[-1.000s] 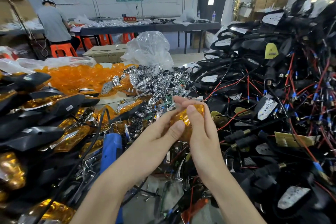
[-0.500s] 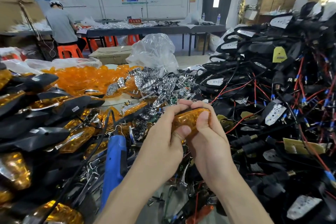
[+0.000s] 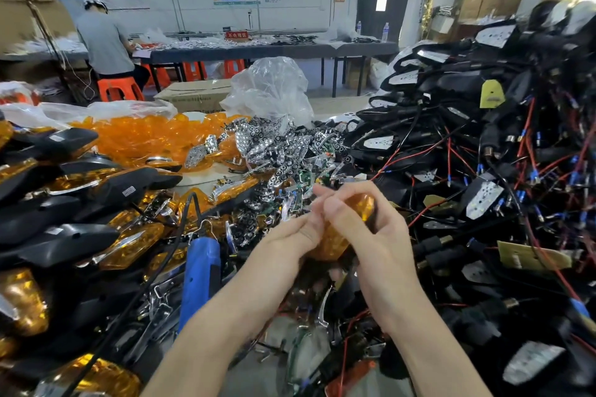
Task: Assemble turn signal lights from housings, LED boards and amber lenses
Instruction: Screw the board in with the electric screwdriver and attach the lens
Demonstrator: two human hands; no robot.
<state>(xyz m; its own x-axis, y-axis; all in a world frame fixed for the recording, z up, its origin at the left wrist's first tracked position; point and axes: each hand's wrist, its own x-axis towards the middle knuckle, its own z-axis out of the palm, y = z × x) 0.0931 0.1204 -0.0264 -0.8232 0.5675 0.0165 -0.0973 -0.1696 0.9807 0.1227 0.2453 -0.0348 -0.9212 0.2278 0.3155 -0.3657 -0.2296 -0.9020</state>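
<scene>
Hands joined at the centre of the view, near me: my left hand and my right hand both curl round one amber lens, the right thumb lying over its upper face and the left fingers pinching its left edge. The lens is held in the air above the littered bench, between the finished lights stacked at the left and the black wired housings heaped at the right. I judge the step to be the seating of this lens on its mating part. To do it well I would hold the lens square to the part and press with both thumbs evenly along the rim rather than at one corner. I would also keep any lead clear of the joint and avoid twisting, since thin amber plastic probably cracks or scuffs under a skewed load. Much is concealed. My palms cover the back of the lens, so I cannot tell whether a housing or an LED board already sits behind it. The fingertips above the lens are blurred, and their exact contact cannot be read. The blue tool lies near the left forearm with its far end buried under silvery perforated parts. The heap of loose lenses is farther off at the left. The housing pile runs off the right edge.
</scene>
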